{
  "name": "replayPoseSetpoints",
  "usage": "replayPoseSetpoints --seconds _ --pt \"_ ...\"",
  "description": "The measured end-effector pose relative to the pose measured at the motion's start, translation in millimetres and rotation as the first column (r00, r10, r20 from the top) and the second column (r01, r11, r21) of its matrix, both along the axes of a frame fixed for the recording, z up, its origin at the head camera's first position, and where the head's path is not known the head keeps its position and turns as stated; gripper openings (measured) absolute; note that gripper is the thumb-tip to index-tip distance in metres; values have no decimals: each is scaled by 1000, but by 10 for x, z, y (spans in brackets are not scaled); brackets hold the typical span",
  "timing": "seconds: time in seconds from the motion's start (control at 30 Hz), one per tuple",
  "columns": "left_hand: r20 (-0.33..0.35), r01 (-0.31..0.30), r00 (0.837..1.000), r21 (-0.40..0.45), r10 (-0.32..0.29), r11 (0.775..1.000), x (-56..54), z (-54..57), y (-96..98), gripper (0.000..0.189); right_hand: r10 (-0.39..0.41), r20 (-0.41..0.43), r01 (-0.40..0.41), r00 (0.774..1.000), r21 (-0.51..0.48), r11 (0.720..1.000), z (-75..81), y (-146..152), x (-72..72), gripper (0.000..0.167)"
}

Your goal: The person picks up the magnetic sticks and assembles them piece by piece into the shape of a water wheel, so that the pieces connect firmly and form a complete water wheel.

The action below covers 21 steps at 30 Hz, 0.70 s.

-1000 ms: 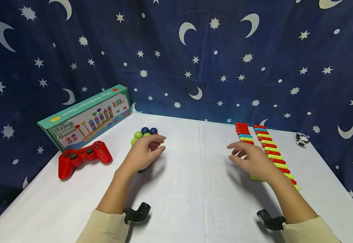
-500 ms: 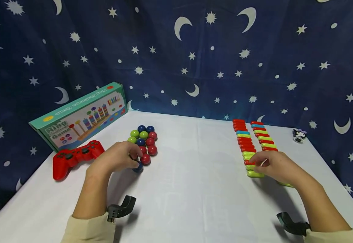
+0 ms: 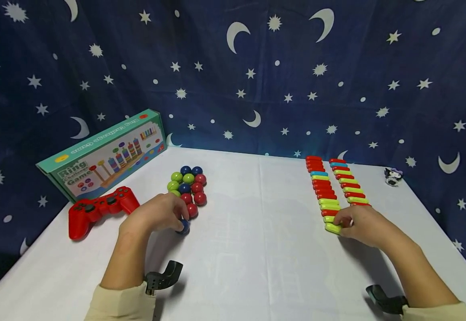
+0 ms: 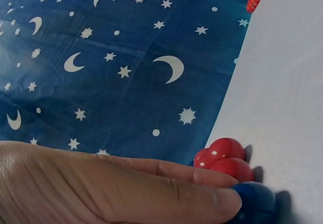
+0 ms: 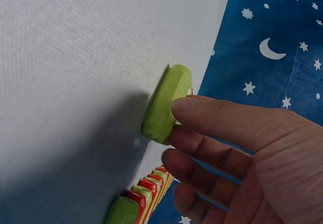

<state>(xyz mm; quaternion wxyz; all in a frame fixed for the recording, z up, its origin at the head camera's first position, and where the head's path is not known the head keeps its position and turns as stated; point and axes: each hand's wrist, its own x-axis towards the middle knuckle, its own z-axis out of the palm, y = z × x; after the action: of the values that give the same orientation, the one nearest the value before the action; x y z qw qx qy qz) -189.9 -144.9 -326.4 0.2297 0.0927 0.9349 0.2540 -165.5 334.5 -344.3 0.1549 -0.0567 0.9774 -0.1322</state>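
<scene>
My left hand (image 3: 154, 216) pinches a dark blue ball (image 3: 183, 227) at the near end of a cluster of balls. In the left wrist view, the thumb lies against that blue ball (image 4: 257, 201), with red balls (image 4: 227, 151) just behind it. My right hand (image 3: 367, 226) pinches a yellow-green plastic bar (image 3: 332, 228), the nearest piece in the left of two rows. The right wrist view shows thumb and index finger at the side of this bar (image 5: 169, 103), while the other fingers curl loosely below. Red, green and blue balls (image 3: 186, 187) lie beyond the left hand.
A red game controller (image 3: 102, 207) lies left of the balls, before a Ring Challenge Game box (image 3: 108, 156). The right row of red, green and blue bars (image 3: 347, 178) runs partly behind my right hand. A small black-and-white figurine (image 3: 393, 177) stands at the right edge of the white table (image 3: 241, 249).
Both hands have come down from above the table. The left moved left to the blue ball, and the right moved outward to the yellow-green bar. Each has taken hold of its piece.
</scene>
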Motion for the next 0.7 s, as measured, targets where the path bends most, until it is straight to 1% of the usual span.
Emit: replayPoseSetpoints --seconds 0.13,0.2,0.3,0.4,0.53,0.7 --pt "33 -14 999 35 12 999 36 -15 87 11 -8 13 8 1000 0 1000 -29 -61 7 27" --pt "33 2 999 53 -4 999 51 -30 151 11 -6 12 6 1000 2 1000 -43 -94 15 25" --pt "9 38 999 74 -38 997 49 -60 252 12 9 6 -9 1000 14 1000 -60 -134 12 23" --pt "-11 57 998 102 -56 993 24 -97 336 13 21 14 -21 1000 30 999 -60 -170 -12 24" --pt "-22 61 998 140 -58 988 -13 -145 420 13 31 34 -33 999 35 999 -63 -231 -42 25" --pt "-42 81 996 154 -75 985 -77 -173 521 12 54 26 -54 998 -7 999 -75 -311 -50 26"
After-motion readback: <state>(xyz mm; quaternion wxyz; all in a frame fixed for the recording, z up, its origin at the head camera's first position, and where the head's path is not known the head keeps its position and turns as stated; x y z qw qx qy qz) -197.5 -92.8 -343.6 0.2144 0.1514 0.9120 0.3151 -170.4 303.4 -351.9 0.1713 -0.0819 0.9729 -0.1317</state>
